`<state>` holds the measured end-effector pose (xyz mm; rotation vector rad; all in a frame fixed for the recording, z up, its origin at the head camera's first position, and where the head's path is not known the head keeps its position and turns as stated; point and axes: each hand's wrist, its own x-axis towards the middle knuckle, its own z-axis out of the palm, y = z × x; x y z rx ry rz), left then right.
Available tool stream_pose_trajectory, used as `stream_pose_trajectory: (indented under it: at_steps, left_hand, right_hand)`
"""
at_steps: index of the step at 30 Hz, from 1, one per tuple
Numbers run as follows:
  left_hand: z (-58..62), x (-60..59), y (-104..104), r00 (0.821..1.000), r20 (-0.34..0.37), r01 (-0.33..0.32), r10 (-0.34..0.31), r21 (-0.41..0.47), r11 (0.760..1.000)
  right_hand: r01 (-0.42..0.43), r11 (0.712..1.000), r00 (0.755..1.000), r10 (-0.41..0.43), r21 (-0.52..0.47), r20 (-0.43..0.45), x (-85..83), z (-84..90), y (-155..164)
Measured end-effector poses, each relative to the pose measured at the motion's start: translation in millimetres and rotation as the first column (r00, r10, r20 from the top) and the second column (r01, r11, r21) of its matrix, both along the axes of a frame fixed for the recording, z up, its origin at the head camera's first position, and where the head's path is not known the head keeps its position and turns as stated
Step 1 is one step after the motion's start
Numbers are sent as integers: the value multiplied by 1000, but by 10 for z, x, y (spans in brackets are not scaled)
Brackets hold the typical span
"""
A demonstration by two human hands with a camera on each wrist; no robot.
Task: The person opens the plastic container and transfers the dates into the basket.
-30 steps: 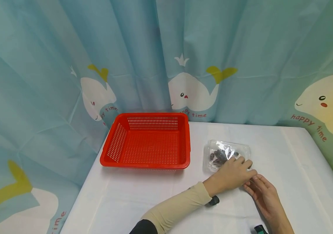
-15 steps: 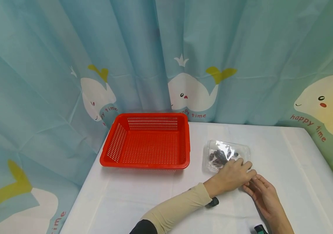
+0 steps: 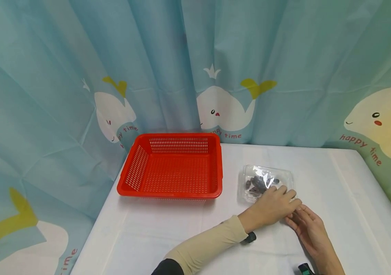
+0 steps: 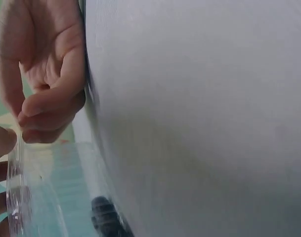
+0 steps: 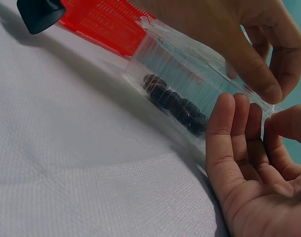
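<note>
Clear box [image 3: 265, 182] beneath left hand [image 3: 273, 208] grip

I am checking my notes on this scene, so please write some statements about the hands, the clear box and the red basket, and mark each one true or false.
1. The red basket holds nothing. True.
2. The clear plastic box lies inside the basket. False: it lies on the white table, to the right of the basket.
3. The box holds dark pieces. True.
4. The left hand is on the near edge of the box. True.
5. The right hand holds the basket. False: it lies by the near right corner of the box, fingers straight.
</note>
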<state>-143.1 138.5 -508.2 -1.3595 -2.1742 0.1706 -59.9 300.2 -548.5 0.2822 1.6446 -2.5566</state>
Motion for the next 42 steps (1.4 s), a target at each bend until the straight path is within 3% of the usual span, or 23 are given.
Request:
stream_pose_trajectory:
  at_steps: [8, 14, 21, 35, 42]
  left_hand:
    - [20, -25, -150, 999, -1, 36, -36, -26, 999]
    - [20, -88, -363, 997, 7, 71, -71, -56, 996]
    - [26, -155, -614, 994, 54, 99, -95, -77, 992]
    - [74, -205, -951, 995, -12, 93, -95, -89, 992]
    - [55, -238, -1082, 994, 2, 109, -109, -65, 992]
  right_hand:
    - [-20, 1000, 1000, 20, 18, 16, 6, 17, -1]
    - [-42, 999, 999, 42, -4, -22, 28, 24, 6]
    - [-39, 999, 999, 39, 6, -14, 36, 18, 11]
    - [-11, 998, 1000, 10, 62, 25, 32, 31, 5]
    - [3, 998, 998, -7, 69, 56, 16, 19, 1]
